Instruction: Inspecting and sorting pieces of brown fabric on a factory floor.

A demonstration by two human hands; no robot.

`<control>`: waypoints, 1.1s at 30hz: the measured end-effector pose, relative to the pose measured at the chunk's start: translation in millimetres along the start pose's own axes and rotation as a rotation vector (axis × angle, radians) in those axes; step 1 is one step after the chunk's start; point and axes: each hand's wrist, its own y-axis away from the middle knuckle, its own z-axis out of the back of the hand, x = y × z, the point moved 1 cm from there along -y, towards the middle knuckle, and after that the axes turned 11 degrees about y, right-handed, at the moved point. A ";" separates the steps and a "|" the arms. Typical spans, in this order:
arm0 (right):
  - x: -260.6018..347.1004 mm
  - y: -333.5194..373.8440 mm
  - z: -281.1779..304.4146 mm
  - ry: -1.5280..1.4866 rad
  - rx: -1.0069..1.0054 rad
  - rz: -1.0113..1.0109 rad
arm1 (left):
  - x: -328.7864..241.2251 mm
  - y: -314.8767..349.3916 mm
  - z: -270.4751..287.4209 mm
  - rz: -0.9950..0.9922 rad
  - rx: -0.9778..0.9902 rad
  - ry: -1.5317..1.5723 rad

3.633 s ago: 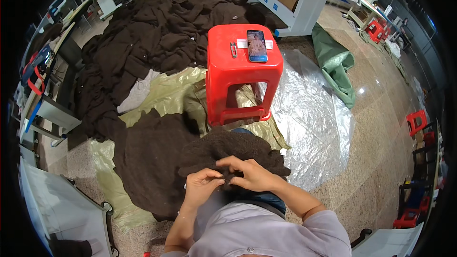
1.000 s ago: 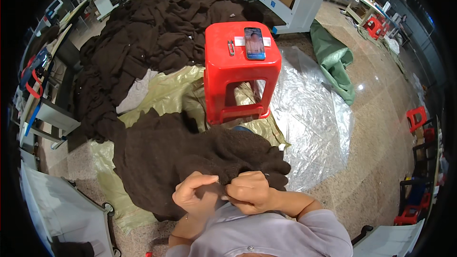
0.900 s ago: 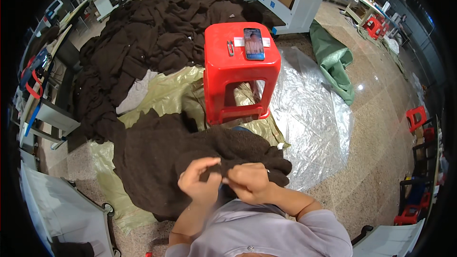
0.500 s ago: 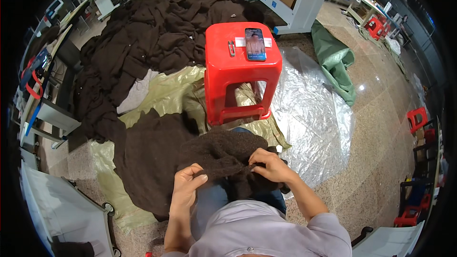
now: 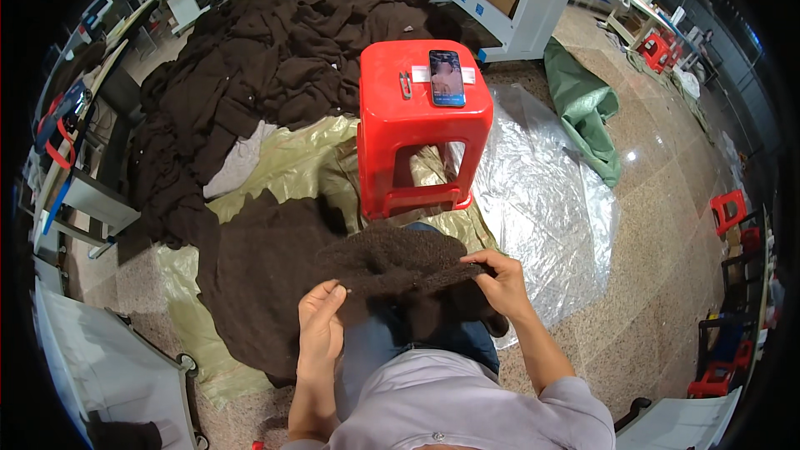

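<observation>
A dark brown knit garment lies across my lap, part of it spreading left over the floor covering. My left hand pinches its edge between thumb and fingers. On the other side my right hand grips the same edge, and the strip between the hands is drawn out fairly straight. Beyond the garment stands a red plastic stool. On its seat rest a phone with a lit screen and a small pair of thread snips.
A big heap of brown garments covers the floor at the back left, partly over yellowish sheeting. Clear plastic film and a green sheet lie to the right. A wheeled white cart stands at the near left.
My right hand has moved right and slightly up along the garment's edge, away from my left hand. The left hand has shifted slightly left, and the strip between them is longer.
</observation>
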 end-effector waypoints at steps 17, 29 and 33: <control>94.7 22.7 -52.4 0.149 -0.038 0.857 | 9.8 1.7 -47.8 -0.060 0.242 -0.430; 80.8 16.8 -75.1 0.264 -0.238 0.979 | 9.6 10.0 -41.0 0.082 0.089 -0.095; 80.3 14.7 -72.6 0.277 -0.210 0.986 | 9.1 10.9 -41.4 0.053 0.099 -0.191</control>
